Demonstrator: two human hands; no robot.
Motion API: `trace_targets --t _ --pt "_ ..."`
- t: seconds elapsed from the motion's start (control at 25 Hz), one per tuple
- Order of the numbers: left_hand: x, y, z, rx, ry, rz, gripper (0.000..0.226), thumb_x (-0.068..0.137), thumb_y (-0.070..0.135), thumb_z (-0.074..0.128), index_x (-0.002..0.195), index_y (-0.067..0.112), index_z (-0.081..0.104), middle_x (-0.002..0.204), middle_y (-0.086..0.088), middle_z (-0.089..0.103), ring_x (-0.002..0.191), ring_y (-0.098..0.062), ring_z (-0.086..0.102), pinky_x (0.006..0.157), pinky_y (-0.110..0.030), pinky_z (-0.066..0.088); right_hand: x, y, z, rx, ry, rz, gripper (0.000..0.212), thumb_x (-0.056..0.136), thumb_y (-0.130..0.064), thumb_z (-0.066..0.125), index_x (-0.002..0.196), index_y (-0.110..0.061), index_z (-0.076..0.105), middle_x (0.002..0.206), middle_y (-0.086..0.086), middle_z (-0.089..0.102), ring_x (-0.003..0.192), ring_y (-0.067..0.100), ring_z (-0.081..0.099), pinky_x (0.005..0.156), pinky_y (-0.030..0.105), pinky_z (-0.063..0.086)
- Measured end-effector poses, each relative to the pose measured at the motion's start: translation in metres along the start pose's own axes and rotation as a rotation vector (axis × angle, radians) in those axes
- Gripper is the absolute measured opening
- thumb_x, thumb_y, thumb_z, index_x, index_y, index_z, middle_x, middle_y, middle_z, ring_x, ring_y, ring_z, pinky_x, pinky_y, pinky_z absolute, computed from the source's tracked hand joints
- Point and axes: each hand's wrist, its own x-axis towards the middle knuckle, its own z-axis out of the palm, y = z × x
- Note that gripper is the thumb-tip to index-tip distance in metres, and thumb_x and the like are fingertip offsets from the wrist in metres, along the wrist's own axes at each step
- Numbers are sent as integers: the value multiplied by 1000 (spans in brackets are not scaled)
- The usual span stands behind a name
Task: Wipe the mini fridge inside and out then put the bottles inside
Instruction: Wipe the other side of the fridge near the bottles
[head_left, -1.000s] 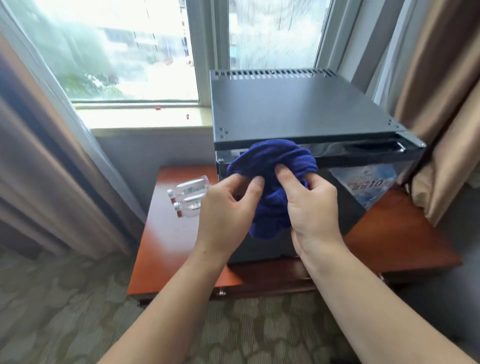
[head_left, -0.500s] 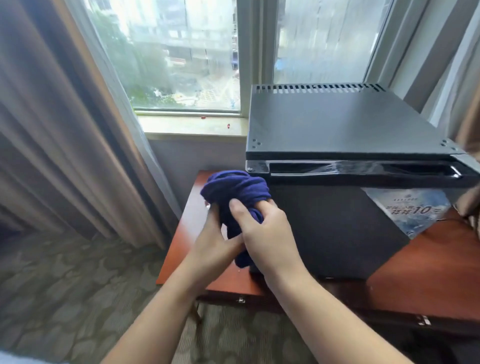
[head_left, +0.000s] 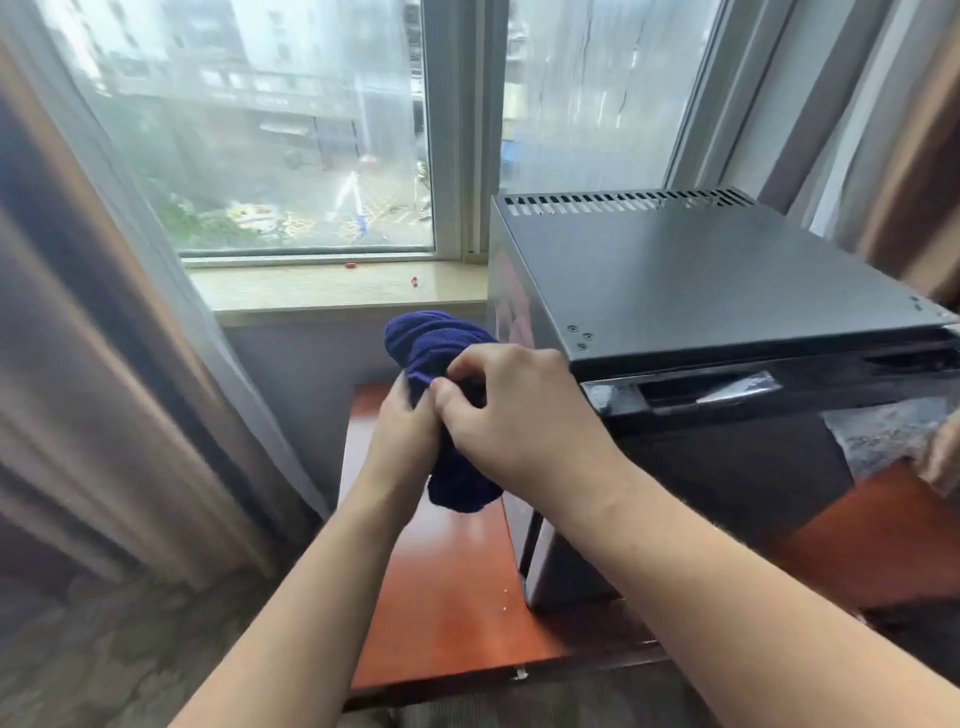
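Mini fridge (head_left: 701, 280) stands door-closed on the right of the table (head_left: 452, 597). A second ago the blue cloth (head_left: 441, 343) hung at its door front. Now it is bunched off the fridge's left corner, with the left hand (head_left: 402, 441) gripping it and the right hand (head_left: 524, 415) pinching its folds. The left wall probably comes next. No bottles are in view. A curtain (head_left: 78, 364) hangs at left, with the window (head_left: 285, 130) and sill (head_left: 337, 286) behind.

Looks like a hotel rm: black mini fridge (head_left: 701, 280) on a low reddish wood table (head_left: 441, 597) by the far window (head_left: 285, 104), heavy brown curtains (head_left: 78, 389) w/ sheer liner (head_left: 156, 218) at left, patterned carpet (head_left: 104, 654) near, stone sill (head_left: 337, 288), city street (head_left: 322, 208) far below outside.
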Motion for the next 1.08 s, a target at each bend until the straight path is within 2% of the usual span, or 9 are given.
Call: trace_targets --t 0.12,0.24,0.32,0.4,0.52,0.6,0.72,0.92,1.08 --pt "10 -13 11 62 -154 30 13 98 6 54 103 14 63 72 18 71 72 2 65 59 -12 46 40 -15 13 -139 203 38 24 95 -38 63 89 -18 75 85 -2 63 82 18 62 80 30 52" --pt "-9 -19 36 121 -320 190 20 81 18 53 99 13 60 99 6 67 94 -8 63 82 -24 50 72 -12 -16 -151 336 153 24 95 -36 65 80 -20 73 64 -12 63 61 3 57 66 7 42" --pt "2 -21 41 205 -331 289 30 76 32 49 96 11 57 108 -6 58 104 -24 57 94 -41 48 82 -4 -28 -187 338 254 21 95 -36 65 84 -22 76 65 -13 63 63 4 58 62 0 37" --pt "33 -18 44 235 -340 331 35 78 33 48 105 11 57 116 -12 55 114 -32 52 103 -49 43 89 7 -24 -224 324 314 19 96 -34 64 89 -23 78 71 -12 65 71 6 58 61 -4 35" --pt "81 -10 42 302 -405 328 50 84 25 51 131 6 52 137 -16 49 132 -36 41 116 -49 33 101 10 -18 -246 318 293 17 96 -28 63 95 -26 79 80 -12 70 77 5 61 65 -7 33" --pt "106 -9 40 346 -432 301 56 85 26 50 137 5 47 142 -17 45 136 -37 38 117 -46 31 106 8 -20 -276 246 260 19 97 -23 62 103 -27 80 84 -11 70 82 5 64 70 -10 31" --pt "139 -9 35 411 -450 316 57 83 30 50 135 7 48 137 -17 49 132 -37 44 114 -48 38 118 8 -25 -326 153 242 24 97 -20 61 109 -26 80 92 -9 73 93 9 69 82 -2 35" --pt "187 -5 36 466 -428 336 42 80 31 51 116 10 57 109 -12 64 103 -32 60 88 -48 54 166 19 -12 -412 -25 168 36 99 -17 57 128 -29 72 125 -7 74 120 13 65 98 9 35" --pt "248 -17 48 487 -346 401 50 79 39 46 119 13 61 109 -13 68 108 -37 62 94 -55 53 194 27 -10 -561 -184 125 45 102 -18 56 147 -24 58 148 1 60 138 25 52 116 30 35"
